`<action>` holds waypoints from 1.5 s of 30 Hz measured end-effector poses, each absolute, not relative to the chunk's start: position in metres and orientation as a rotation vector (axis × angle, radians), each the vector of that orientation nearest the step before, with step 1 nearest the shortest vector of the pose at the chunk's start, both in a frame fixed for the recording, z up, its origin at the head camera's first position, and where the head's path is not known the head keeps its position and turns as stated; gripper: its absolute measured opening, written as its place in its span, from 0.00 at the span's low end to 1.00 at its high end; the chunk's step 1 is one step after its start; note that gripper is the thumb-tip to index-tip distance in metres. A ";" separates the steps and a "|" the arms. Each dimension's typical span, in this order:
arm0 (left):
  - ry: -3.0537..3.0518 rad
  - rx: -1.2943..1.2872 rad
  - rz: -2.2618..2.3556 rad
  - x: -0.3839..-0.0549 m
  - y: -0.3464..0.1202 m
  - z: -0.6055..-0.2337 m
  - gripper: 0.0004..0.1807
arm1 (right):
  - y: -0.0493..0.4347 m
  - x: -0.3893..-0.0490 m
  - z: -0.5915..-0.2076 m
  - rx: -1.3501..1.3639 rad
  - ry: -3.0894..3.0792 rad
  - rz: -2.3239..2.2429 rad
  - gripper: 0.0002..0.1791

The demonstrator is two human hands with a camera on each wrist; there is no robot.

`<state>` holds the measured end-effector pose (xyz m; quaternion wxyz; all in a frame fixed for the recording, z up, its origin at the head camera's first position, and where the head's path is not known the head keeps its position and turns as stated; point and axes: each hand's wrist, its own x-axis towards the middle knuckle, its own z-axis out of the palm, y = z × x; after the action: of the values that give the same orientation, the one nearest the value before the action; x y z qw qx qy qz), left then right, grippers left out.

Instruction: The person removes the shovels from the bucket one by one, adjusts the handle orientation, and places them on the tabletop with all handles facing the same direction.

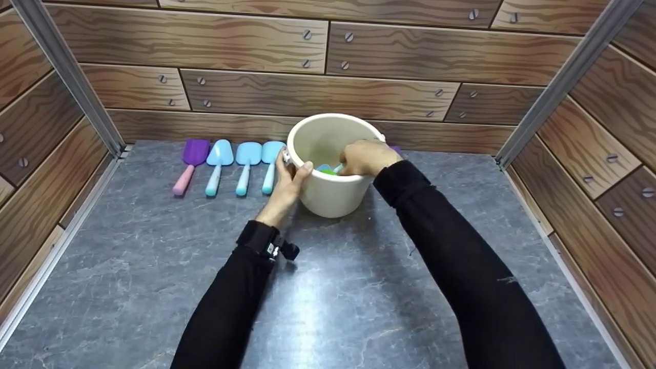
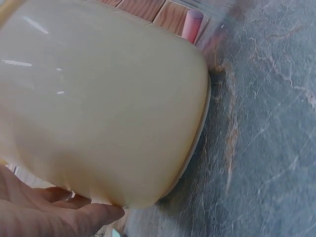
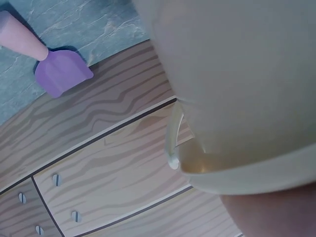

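A cream plastic bucket [image 1: 330,200] stands upright near the back wall. My left hand [image 1: 284,189] holds its left side, with the thumb at the rim; in the left wrist view, the fingers [image 2: 94,215] press against the bucket's outer wall. Over the right rim, my right hand [image 1: 366,156] reaches inside, its fingers curled around a light blue handle [image 1: 338,167], apparently a toy shovel's. Something green [image 1: 328,172] lies beside it within the bucket. In the right wrist view the bucket wall [image 3: 237,74] hides my right fingers.
Left of the bucket lie a purple toy shovel with pink handle [image 1: 189,166] and several blue ones [image 1: 248,159] in a row. Another purple shovel [image 3: 63,71] lies beyond the bucket's right side. Wood-patterned walls [image 1: 256,46] surround the grey marbled floor [image 1: 154,277].
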<state>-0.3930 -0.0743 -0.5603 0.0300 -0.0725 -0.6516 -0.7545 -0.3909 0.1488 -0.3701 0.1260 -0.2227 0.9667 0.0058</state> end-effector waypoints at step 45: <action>-2.087 -0.220 -2.268 -0.371 -0.073 -0.535 0.70 | 0.163 -0.373 -0.346 -0.829 3.052 -0.112 0.18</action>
<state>-0.3706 -0.0727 -0.5349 0.0259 -0.0711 -0.6752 -0.7337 -0.3730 0.1635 -0.3456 -0.0116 -0.2619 0.9644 -0.0354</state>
